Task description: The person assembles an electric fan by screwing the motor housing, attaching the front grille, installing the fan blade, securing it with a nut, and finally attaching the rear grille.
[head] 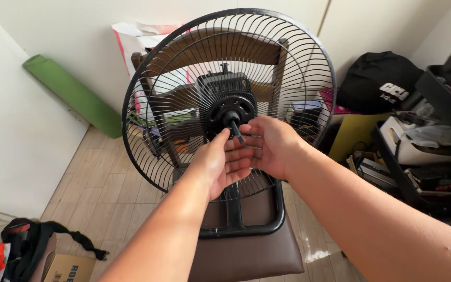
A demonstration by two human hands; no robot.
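A rolled green mat (74, 95) leans against the wall, left of the fan's rear grille (152, 151). The left hand (220, 162) sits just below the black motor shaft (234, 125) at the grille's centre, fingers loosely spread, thumb tip touching the shaft. The right hand (270, 146) is just right of the shaft, fingers open, fingertips by it. The fan base (275, 219) stands on a brown chair seat (251, 256). A black bag (379, 81) lies right of the grille.

A green rolled mat (71, 94) leans against the wall, a black bag (379, 81) right, a cardboard box (69, 267) below.
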